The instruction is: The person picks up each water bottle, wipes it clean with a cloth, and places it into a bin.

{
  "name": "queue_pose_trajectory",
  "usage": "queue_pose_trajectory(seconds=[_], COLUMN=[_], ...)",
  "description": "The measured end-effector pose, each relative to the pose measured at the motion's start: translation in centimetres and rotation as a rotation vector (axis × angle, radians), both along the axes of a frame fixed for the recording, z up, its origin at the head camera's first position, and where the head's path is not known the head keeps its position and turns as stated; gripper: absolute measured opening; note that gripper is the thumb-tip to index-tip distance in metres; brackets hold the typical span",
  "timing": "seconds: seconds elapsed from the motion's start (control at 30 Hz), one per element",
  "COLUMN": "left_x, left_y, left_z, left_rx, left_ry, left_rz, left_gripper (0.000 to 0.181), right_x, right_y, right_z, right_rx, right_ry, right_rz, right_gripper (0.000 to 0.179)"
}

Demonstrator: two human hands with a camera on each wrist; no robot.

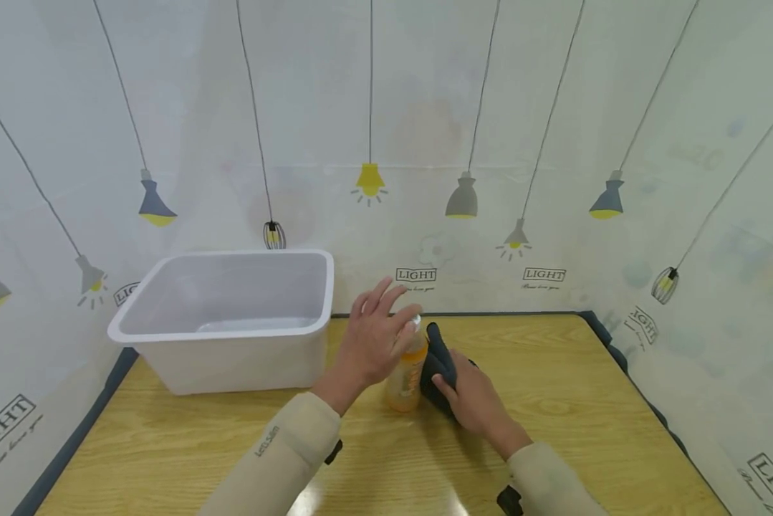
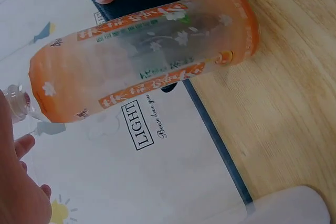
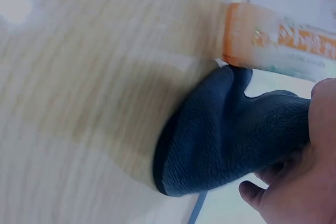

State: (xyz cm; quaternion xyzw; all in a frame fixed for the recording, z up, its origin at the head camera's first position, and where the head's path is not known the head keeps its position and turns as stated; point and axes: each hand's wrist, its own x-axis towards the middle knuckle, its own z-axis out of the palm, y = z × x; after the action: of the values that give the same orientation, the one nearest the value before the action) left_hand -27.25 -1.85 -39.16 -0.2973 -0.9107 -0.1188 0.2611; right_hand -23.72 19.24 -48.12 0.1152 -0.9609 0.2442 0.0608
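A clear plastic bottle with an orange label (image 1: 404,383) is upright over the wooden table, right of the white tub. My left hand (image 1: 373,340) is at its top, with thumb and index finger pinching around the white cap and the other fingers spread. The left wrist view shows the bottle (image 2: 142,59) full length, its cap hidden behind the hand. Close on the bottle's right side, my right hand (image 1: 479,401) grips a folded dark cloth (image 1: 436,373). In the right wrist view the cloth (image 3: 210,135) droops in a loose fold from the fingers.
A white plastic tub (image 1: 231,358) stands at the back left of the wooden table (image 1: 573,408). A pale wall covering (image 1: 554,107) printed with hanging lamps closes off the back and both sides. Dark edging (image 1: 595,326) runs along the table's border.
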Motion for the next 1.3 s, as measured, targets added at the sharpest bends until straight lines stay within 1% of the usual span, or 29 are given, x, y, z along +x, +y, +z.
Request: queue_pose_trajectory(seconds=[0.1, 0.23, 0.37, 0.43, 0.53, 0.63, 0.7, 0.8, 0.93, 1.03, 1.17, 1.2, 1.3], left_x=[0.0, 0.0, 0.1, 0.1, 0.1, 0.0, -0.1, -0.2, -0.4, -0.4, -0.3, -0.2, -0.2], left_y=[0.0, 0.1, 0.3, 0.4, 0.4, 0.3, 0.2, -0.1, -0.5, -0.7, -0.8, -0.8, -0.8], left_z=[0.3, 0.5, 0.4, 0.4, 0.3, 0.3, 0.2, 0.2, 0.1, 0.2, 0.4, 0.4, 0.4], left_rx=[0.006, 0.005, 0.0, -0.013, -0.055, -0.068, -0.06, -0.039, -0.029, -0.044, -0.081, -0.089, -0.098], left_ry=[-0.019, -0.041, -0.058, -0.047, -0.005, 0.023, 0.029, 0.02, 0.002, -0.009, -0.037, -0.041, -0.053], left_rz=[-0.01, 0.004, 0.049, 0.07, 0.085, 0.059, 0.028, -0.017, -0.042, -0.036, -0.017, -0.011, 0.001], left_gripper=[0.044, 0.044, 0.05, 0.051, 0.047, 0.041, 0.036, 0.034, 0.035, 0.036, 0.04, 0.041, 0.043], right_x=[0.0, 0.0, 0.0, 0.0, -0.1, -0.2, -0.3, -0.2, -0.1, -0.2, -0.2, -0.2, -0.1], right_y=[0.3, 0.7, 1.1, 1.2, 1.5, 1.7, 1.9, 2.0, 1.9, 1.7, 0.9, 0.6, -0.5], right_z=[0.6, 1.1, 1.3, 1.4, 1.7, 2.3, 2.8, 3.7, 4.9, 5.9, 7.1, 7.4, 7.9], right_rx=[-0.057, -0.087, -0.113, -0.127, -0.143, -0.159, -0.16, -0.15, -0.128, -0.124, -0.117, -0.118, -0.12], right_ry=[0.033, 0.006, -0.031, -0.048, -0.07, -0.074, -0.068, -0.07, -0.089, -0.075, -0.015, 0.003, 0.07], right_rz=[0.009, -0.005, -0.018, -0.022, -0.025, -0.036, -0.038, -0.053, -0.07, -0.083, -0.095, -0.091, -0.046], right_gripper=[0.057, 0.058, 0.06, 0.06, 0.062, 0.063, 0.063, 0.065, 0.07, 0.072, 0.069, 0.068, 0.062])
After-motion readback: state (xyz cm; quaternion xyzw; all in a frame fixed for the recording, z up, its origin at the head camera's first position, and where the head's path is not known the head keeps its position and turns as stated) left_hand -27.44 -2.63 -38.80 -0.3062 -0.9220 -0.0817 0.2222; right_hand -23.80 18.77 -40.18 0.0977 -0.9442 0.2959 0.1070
